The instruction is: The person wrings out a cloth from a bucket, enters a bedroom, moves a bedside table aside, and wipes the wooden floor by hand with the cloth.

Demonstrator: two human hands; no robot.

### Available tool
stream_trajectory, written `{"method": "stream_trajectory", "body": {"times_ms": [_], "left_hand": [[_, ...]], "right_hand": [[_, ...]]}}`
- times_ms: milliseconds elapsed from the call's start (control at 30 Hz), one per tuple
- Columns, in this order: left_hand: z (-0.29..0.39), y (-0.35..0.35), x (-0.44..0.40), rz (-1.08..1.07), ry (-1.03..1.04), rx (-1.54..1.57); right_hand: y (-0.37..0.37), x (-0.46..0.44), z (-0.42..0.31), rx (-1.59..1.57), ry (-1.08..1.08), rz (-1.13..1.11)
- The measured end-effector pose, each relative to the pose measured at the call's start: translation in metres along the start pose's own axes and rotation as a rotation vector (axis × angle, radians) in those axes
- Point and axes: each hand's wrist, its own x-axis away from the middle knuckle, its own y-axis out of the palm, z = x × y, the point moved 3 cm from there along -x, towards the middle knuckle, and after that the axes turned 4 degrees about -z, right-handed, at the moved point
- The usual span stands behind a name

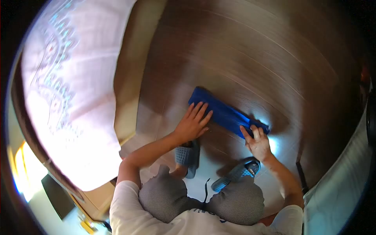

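A long, folded blue cloth (225,115) lies slantwise on the wooden floor in front of my feet. My left hand (192,122) rests on its left end, fingers spread and pointing up over the near edge. At the cloth's right end is my right hand (257,143), its fingers bent onto the fabric; whether they pinch some of it is partly hidden, but they press together at the edge. Below the cloth are my feet in grey slippers, the left one (187,156) and the right one (239,174).
A white embroidered cover (86,102) hangs over furniture on the left. Brown floorboards (235,47) stretch ahead. Pale fabric (344,168) hangs at the right. A wooden cabinet (98,197) stands at the lower left. Bright light reflects beside my right hand.
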Motion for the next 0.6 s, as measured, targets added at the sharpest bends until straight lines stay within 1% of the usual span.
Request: {"method": "stream_trajectory", "body": {"times_ms": [67, 167, 233, 333, 467, 600], "left_hand": [[-0.011, -0.004, -0.007, 0.021, -0.019, -0.134], [-0.024, -0.02, -0.014, 0.023, -0.042, -0.118], [-0.034, -0.026, -0.017, 0.004, -0.072, -0.172], [-0.048, -0.029, -0.026, 0.008, -0.063, -0.188], [-0.052, -0.027, -0.037, 0.114, -0.065, -0.175], [-0.064, -0.022, -0.044, 0.223, -0.114, -0.239]], "right_hand": [[0.008, -0.004, -0.008, -0.013, -0.037, 0.082], [0.027, -0.022, -0.035, 0.046, 0.01, 0.004], [0.027, -0.034, -0.05, -0.014, 0.033, -0.02], [0.031, -0.046, -0.067, -0.068, 0.099, 0.021], [0.027, -0.052, -0.069, -0.083, 0.111, 0.136], [0.029, -0.07, -0.08, -0.058, 0.144, 0.153]]}}
